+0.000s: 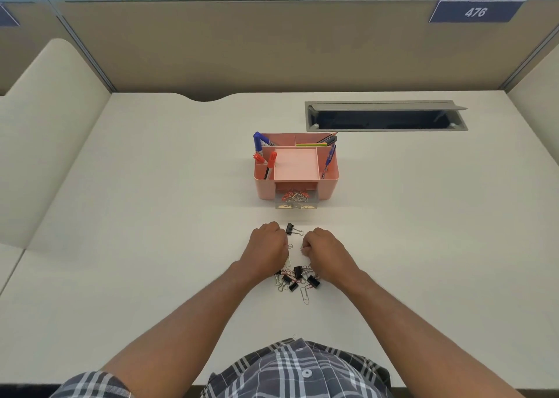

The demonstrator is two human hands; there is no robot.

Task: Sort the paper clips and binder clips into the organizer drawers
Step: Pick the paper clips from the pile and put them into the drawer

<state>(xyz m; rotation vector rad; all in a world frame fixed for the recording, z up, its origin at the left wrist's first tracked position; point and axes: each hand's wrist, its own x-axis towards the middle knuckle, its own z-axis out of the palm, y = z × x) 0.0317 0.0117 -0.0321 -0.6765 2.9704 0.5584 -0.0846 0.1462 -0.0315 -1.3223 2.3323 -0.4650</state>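
Silver paper clips (pixel 305 295) are being gathered: left hand (pixel 267 248) and right hand (pixel 325 251), each seemingly pinching one, next carry them toward the clear drawer (pixel 297 199) at twelve o'clock.

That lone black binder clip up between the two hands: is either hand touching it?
Apart. The head view shows bare table between the lone binder clip and both the left hand and the right hand, which are curled closed nearer the pile.

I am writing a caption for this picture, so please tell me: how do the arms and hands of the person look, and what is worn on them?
Both forearms are bare. The left hand and right hand wear no gloves, rings or watch. A short plaid sleeve in grey, dark and white shows at the left upper arm.
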